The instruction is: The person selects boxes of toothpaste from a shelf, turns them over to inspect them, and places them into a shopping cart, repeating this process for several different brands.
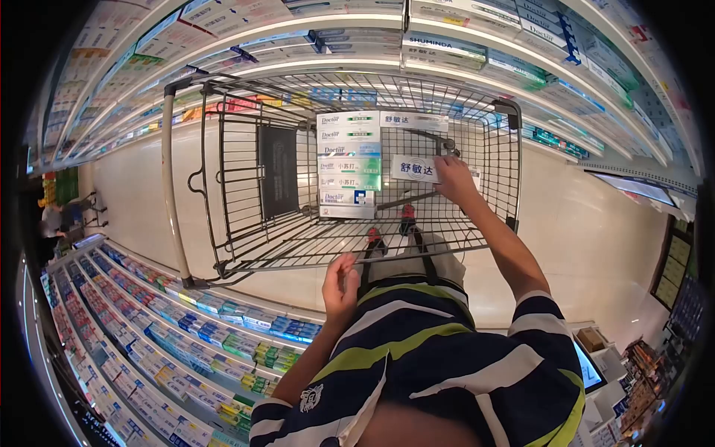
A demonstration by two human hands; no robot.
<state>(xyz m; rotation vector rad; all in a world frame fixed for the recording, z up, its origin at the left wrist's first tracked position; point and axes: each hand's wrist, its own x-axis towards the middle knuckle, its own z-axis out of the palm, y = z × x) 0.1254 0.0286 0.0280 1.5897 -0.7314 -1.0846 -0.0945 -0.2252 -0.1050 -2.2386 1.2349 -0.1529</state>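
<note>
A wire shopping cart (pixel 216 179) stands in front of me, its handle bar at the left. Inside it, several toothpaste boxes (pixel 348 165) lie in a column, and a white box (pixel 414 121) lies at the column's upper right. My right hand (pixel 456 179) reaches into the cart and grips the right end of another white box (pixel 414 168) with dark blue characters. That box is held over the cart's floor, right of the column. My left hand (pixel 340 289) is outside the cart's near side, fingers loosely bent and apart, holding nothing.
Shelves of boxed toothpaste (pixel 447 52) run along the far side of the cart. More stocked shelves (pixel 171 328) stand at the lower left. A lit screen (pixel 588 365) is at the lower right. My shoes (pixel 407 214) show below the cart's mesh.
</note>
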